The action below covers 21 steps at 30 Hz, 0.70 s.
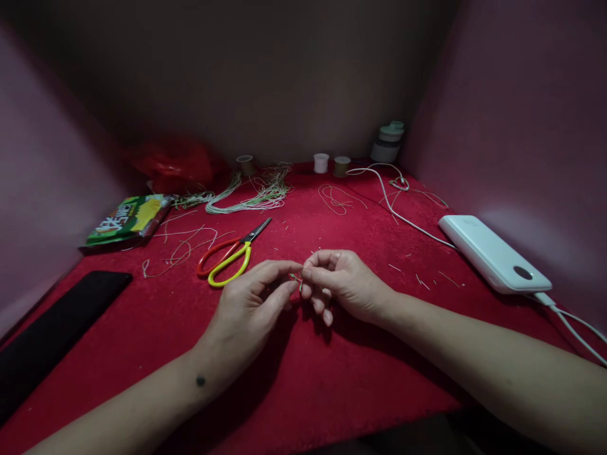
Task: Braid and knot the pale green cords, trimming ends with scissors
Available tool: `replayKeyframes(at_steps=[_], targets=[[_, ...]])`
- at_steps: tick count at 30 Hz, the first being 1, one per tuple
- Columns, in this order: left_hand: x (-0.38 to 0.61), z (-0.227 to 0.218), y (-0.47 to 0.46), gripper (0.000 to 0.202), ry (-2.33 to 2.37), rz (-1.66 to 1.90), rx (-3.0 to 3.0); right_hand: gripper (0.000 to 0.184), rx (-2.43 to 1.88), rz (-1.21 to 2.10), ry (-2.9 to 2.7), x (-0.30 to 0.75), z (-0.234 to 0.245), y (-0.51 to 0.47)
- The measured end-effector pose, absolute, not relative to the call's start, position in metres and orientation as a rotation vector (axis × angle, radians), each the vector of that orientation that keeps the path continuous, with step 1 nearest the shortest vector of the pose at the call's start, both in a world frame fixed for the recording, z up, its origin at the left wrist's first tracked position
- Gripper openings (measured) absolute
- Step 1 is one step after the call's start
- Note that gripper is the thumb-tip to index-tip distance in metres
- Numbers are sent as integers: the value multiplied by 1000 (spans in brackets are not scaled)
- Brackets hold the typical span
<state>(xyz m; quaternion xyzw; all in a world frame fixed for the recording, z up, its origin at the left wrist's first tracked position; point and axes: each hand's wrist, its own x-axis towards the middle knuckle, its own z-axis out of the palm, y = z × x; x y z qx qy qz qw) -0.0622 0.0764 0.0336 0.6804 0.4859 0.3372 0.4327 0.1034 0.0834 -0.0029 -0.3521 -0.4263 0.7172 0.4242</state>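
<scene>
My left hand (251, 300) and my right hand (344, 281) meet over the middle of the red cloth. Between their fingertips is a small piece of thin green cord (296, 278), with a hint of red beside it. My right thumb and index finger pinch it from the right. From the left, my left thumb and index finger close around it, a small gap showing between them. Its exact shape is too small to make out. Just beyond my left hand lie scissors (230, 256) with one red and one yellow handle, blades pointing away.
Loose threads (183, 249) and a pale thread bundle (251, 201) lie at left. Spools (321, 163), a bottle (387, 144) and a red plastic bag (173, 164) stand behind. A green packet (128, 218), a black strip (61, 332) and a cabled white power bank (493, 253) flank my hands.
</scene>
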Motion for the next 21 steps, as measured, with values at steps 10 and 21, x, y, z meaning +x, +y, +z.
replayKeyframes(at_steps=[10, 21], targets=[[-59, 38, 74, 23, 1145, 814, 1513, 23, -751, 1825, -999, 104, -6, 86], [-58, 38, 74, 31, 1130, 734, 1404, 25, -726, 1855, -976, 104, -3, 85]])
